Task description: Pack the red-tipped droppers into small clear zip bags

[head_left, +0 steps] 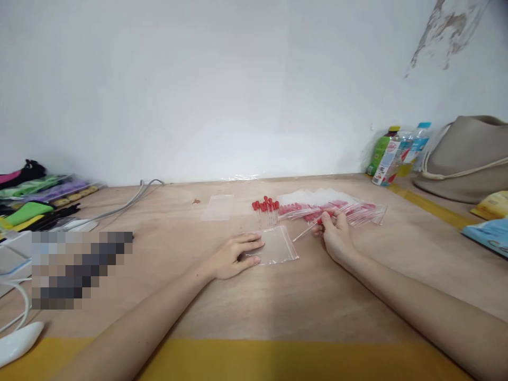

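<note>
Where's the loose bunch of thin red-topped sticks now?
In the head view, the red-topped sticks lie near centre, just left of the fanned clear plastic bags and beyond the left hand.

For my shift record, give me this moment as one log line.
Left hand: resting on clear bag; right hand: pinching red-topped stick; beyond clear bag: loose sticks; beside those: filled bags

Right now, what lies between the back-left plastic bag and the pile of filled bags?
In the head view, red-topped sticks lie between that plastic bag and the filled bags.
</note>
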Available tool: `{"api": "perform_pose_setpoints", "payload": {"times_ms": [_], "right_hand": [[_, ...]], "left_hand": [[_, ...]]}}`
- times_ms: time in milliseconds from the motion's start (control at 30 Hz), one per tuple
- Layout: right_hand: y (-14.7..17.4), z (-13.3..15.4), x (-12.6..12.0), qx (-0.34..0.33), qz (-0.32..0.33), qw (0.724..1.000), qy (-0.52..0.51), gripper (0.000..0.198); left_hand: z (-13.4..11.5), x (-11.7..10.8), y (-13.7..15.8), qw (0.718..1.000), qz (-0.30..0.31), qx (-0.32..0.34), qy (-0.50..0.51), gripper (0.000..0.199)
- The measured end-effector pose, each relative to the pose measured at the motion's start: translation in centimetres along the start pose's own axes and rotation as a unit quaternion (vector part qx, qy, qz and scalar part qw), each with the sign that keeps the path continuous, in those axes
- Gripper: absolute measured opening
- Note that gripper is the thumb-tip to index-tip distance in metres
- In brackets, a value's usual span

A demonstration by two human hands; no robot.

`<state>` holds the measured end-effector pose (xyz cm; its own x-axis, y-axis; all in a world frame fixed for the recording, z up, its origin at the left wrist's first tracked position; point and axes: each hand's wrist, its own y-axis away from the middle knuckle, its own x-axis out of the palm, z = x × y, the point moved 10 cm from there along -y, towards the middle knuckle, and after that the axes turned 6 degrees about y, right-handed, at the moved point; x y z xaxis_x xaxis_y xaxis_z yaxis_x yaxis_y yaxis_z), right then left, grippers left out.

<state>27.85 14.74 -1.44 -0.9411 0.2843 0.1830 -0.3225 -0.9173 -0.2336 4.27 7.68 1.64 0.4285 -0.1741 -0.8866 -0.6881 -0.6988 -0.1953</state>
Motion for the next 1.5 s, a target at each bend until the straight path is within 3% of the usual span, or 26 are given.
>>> {"api": "perform_pose_setpoints", "payload": {"times_ms": [200,467,633,800,900,1067,1233,1333,1500], "right_hand": [[-0.1,-0.2,0.2,0.007,0.004,1.000,-0.023,0.040],[1.2,0.2,2.3,0.021,0.084,0.996,-0.032,0.043],[2.8,-0.3,4.4,0.068,0.201,0.977,0.003,0.040],[4.4,0.7,6.0,0.007,0.315,0.937,0.149,0.030],[5.1,0.7,6.7,-0.004,0.353,0.918,0.182,0.029],[5.4,1.5,7.4,-0.013,0.384,0.920,0.080,0.027],[7.0,1.3,8.9,0.031,0.467,0.883,0.013,0.027],[7.1,1.3,9.2,0.035,0.465,0.883,0.043,0.028],[5.9,0.4,8.5,0.073,0.382,0.917,0.084,0.030]], "left_hand": [[0.1,0.1,0.0,1.000,-0.003,0.003,-0.006,0.043],[0.2,0.1,0.0,1.000,-0.008,0.006,-0.008,0.043],[-0.2,-0.1,0.0,1.000,-0.014,0.007,-0.001,0.047],[-0.6,-0.4,-0.1,1.000,-0.018,0.012,0.007,0.045],[-0.5,-0.3,-0.1,1.000,-0.018,0.012,0.010,0.045],[-0.3,-0.1,0.0,1.000,-0.009,0.008,0.004,0.046],[-0.2,0.1,0.0,1.000,-0.001,0.003,-0.002,0.047],[-0.3,0.0,0.1,1.000,0.002,0.003,0.001,0.046],[-0.6,-0.1,0.2,0.999,-0.001,0.022,0.027,0.044]]}}
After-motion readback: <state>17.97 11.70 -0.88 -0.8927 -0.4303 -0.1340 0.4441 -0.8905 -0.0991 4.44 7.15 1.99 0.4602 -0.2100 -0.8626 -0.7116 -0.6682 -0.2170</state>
